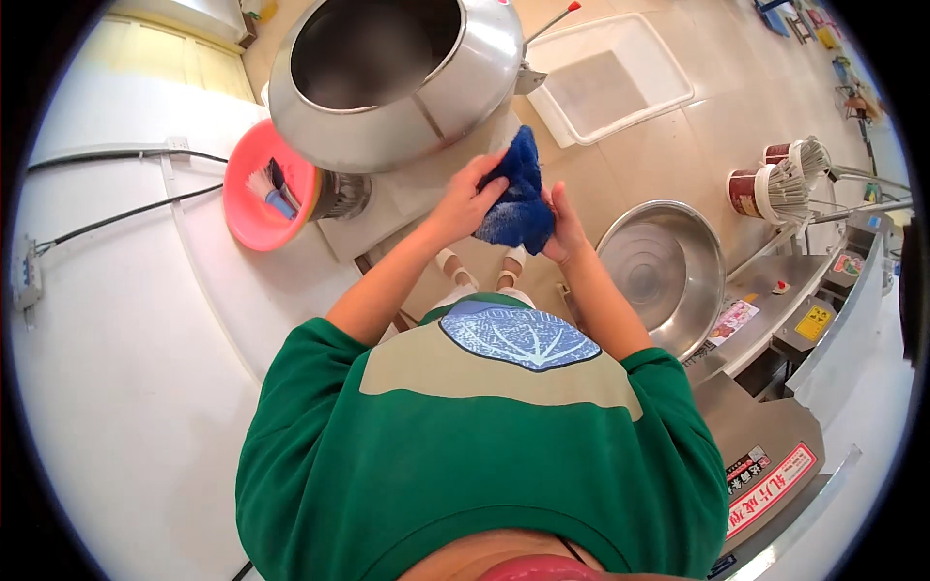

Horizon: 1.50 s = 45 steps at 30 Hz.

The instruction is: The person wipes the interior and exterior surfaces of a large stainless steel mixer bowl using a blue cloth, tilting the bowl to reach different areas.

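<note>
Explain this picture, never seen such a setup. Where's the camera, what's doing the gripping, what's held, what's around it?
There is no robot here: a person in a green shirt works with bare hands. The single picture comes from a wide fisheye camera on their head, looking down, so straight edges bend near the rim. Picture left is the person's left.

The left hand grips a blue cloth; the right hand touches its right side, though part of that hand's hold is hidden.

Ahead is a round steel drum with a wide open mouth. To the left, a pink basin holds brushes. Beyond the hands, a white tub sits on the floor. To the right is a large steel bowl.
</note>
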Tool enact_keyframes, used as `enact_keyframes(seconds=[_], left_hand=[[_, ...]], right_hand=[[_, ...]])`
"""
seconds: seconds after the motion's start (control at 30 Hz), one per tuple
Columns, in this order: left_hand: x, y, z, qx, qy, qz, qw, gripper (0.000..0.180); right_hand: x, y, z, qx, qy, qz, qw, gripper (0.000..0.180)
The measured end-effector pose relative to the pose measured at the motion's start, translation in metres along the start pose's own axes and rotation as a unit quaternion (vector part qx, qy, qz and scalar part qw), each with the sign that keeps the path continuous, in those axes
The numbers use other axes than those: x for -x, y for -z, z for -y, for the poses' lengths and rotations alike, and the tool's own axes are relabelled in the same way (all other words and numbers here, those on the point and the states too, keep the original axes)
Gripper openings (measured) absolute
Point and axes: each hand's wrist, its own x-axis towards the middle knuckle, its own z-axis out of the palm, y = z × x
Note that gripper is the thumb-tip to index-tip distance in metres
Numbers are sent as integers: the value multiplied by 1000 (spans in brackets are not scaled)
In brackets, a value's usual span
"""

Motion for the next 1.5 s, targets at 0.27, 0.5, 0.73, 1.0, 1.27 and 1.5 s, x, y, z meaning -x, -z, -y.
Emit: enact_keyframes(seconds=[0.27, 0.5, 0.73, 1.0, 1.27, 1.5], left_hand=[[-39, 82, -11, -449, -120, -102, 880, 21], [-77, 196, 43, -569, -140, -140, 798, 26], [-73, 190, 44, -529, -121, -162, 824, 30], [-74, 186, 32, -532, -83, -158, 828, 30], [-72, 190, 47, -535, -125, -144, 823, 32], [-71, 187, 46, -537, -109, -165, 820, 37]], right_hand=[[-45, -13, 23, 306, 87, -187, 929, 41], [-123, -30, 19, 733, 480, -110, 469, 36], [-150, -25, 19, 818, 462, -115, 323, 45], [-319, -7, 186, 770, 412, -49, 485, 34], [-309, 36, 152, 650, 435, -124, 610, 31], [-209, 124, -39, 521, 403, -350, 666, 35]])
